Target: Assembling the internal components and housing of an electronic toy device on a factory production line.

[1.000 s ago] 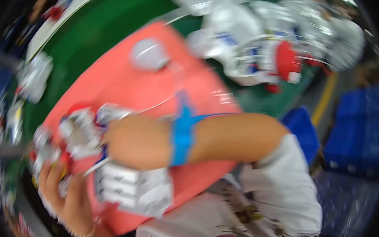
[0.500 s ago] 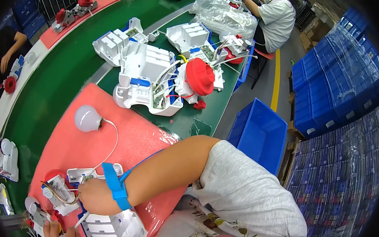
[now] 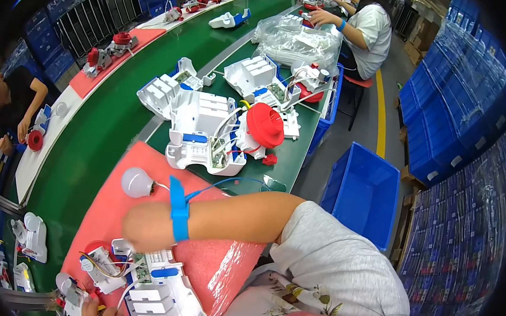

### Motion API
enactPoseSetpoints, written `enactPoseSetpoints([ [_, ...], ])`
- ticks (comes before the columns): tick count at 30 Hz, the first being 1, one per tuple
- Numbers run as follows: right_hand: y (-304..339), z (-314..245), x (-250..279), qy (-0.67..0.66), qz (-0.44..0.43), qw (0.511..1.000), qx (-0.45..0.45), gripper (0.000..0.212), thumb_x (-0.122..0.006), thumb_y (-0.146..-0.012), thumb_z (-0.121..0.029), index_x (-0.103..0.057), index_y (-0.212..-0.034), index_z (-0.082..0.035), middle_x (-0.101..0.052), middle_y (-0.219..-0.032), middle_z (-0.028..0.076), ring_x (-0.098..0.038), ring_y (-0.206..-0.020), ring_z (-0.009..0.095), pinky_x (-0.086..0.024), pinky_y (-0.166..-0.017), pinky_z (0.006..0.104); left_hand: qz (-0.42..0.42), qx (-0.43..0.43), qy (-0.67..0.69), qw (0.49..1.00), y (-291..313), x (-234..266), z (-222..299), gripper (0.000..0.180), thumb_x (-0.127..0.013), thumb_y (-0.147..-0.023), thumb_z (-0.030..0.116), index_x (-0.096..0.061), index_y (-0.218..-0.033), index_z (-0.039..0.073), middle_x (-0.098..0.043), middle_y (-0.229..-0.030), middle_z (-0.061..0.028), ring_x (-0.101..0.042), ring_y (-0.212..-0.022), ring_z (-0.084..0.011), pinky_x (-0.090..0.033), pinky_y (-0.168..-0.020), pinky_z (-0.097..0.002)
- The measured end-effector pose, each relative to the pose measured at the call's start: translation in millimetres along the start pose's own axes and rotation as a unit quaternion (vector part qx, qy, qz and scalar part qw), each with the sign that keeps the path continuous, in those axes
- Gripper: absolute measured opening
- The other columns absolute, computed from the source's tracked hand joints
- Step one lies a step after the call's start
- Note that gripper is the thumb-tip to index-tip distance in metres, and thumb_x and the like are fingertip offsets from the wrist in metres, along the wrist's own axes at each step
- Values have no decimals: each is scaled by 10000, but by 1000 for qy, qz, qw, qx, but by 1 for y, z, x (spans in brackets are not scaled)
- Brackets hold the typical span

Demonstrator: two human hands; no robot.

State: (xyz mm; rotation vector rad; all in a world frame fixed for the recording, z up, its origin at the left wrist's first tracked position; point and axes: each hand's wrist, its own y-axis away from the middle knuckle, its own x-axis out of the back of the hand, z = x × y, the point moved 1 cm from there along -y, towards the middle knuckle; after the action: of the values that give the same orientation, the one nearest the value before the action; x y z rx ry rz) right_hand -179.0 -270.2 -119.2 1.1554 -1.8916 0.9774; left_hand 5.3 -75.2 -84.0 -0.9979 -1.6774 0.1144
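A green factory table (image 3: 106, 128) runs past stacked blue plastic crates (image 3: 477, 104); a pink foam mat (image 3: 111, 218) covers its near end. The right hand (image 3: 143, 229), blurred, fingers seemingly curled, hovers over the white plastic electrical box (image 3: 156, 290) lying on the mat. The left hand (image 3: 98, 315) barely shows; I cannot tell its fingers' state.

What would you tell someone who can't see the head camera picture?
A person's right hand, blue strap on its wrist, reaches over a white wired plastic unit on a pink mat beside a green conveyor belt.
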Motion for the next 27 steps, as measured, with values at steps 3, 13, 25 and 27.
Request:
enactPoseSetpoints([
  [3, -3, 25, -2, 27, -64, 995, -78, 266, -540, -736, -255, -642, -693, -14, -613, -709, 176, -595, -682, 343, -461, -611, 458, -103, 269, 94, 953, 7, -3, 25, 275, -674, -723, 47, -633, -992, 92, -492, -1144, -126, -445, -1093, -337, -382, -917, -439],
  [13, -14, 34, -25, -314, -256, 903, -146, 448, -563, -788, -399, -609, -909, 30, -628, -750, 144, -614, -655, 190, -466, -526, 323, -4, 167, 142, 976, 22, -25, 17, 125, -599, -787, 101, -587, -805, -23, -591, -801, -176, -582, -782, -324, -490, -735, -428],
  [25, -15, 55, -46, -416, -168, 886, -115, 415, -502, -877, -289, -517, -1144, 29, -577, -1105, 124, -528, -1005, 179, -416, -864, 316, 21, 442, 212, 871, 37, -23, 34, 308, -510, -831, 170, -502, -1084, -6, -472, -1175, -172, -411, -1126, -336, -264, -993, -445],
  [27, -10, 77, -48, -206, -5, 972, 116, 290, -465, -872, -227, -592, -986, 8, -609, -937, 196, -583, -846, 289, -452, -747, 363, 60, 435, 224, 870, 31, -20, 34, 319, -522, -821, 178, -498, -1084, -1, -465, -1175, -172, -409, -1120, -342, -270, -987, -445],
])
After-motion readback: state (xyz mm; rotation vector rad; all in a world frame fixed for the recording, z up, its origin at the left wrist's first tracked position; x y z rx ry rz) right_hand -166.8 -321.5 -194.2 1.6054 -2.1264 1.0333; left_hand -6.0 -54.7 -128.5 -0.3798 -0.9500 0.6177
